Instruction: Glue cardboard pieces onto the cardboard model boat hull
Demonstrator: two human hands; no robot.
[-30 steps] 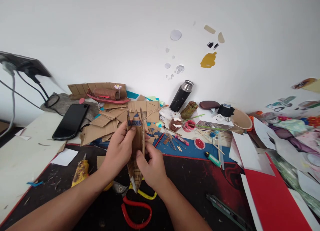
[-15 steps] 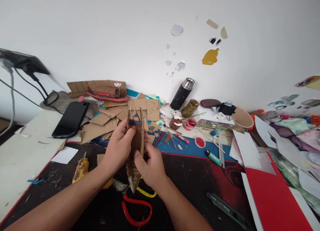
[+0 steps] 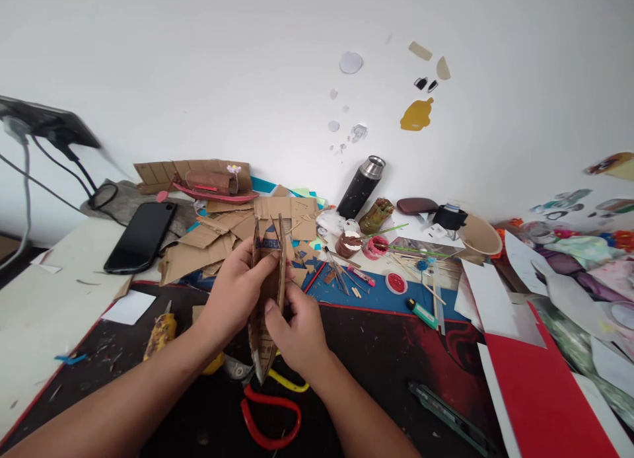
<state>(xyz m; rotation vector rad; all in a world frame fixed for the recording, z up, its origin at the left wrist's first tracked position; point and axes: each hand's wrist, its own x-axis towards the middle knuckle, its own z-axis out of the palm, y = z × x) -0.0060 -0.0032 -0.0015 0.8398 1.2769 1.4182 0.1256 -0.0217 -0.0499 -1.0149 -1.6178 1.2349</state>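
Observation:
Both hands hold a narrow cardboard boat hull [image 3: 266, 332], its pointed end toward me and its walls standing up along both sides. My left hand [image 3: 238, 283] grips the left wall, its thumb reaching inside over the floor near blue print. My right hand [image 3: 300, 326] is closed on the right wall, thumb inside and fingers behind, partly hidden. Under the hull lie scissors [image 3: 272, 421] with one red and one yellow handle loop. A finished-looking red model boat [image 3: 212, 192] with a brown rolled cabin stands at the back left.
Cardboard scraps [image 3: 198, 256] pile up behind my hands. A black phone [image 3: 141, 236] lies left, near a yellow glue bottle [image 3: 161, 334]. Paint pots [image 3: 349, 244], a black thermos [image 3: 361, 187] and sticks stand behind right. A utility knife [image 3: 450, 418] and red paper [image 3: 539, 392] lie right.
My left thumb has shifted a little to the right across the inside of the hull, and more of the blue print shows. The hull's walls sit slightly wider apart.

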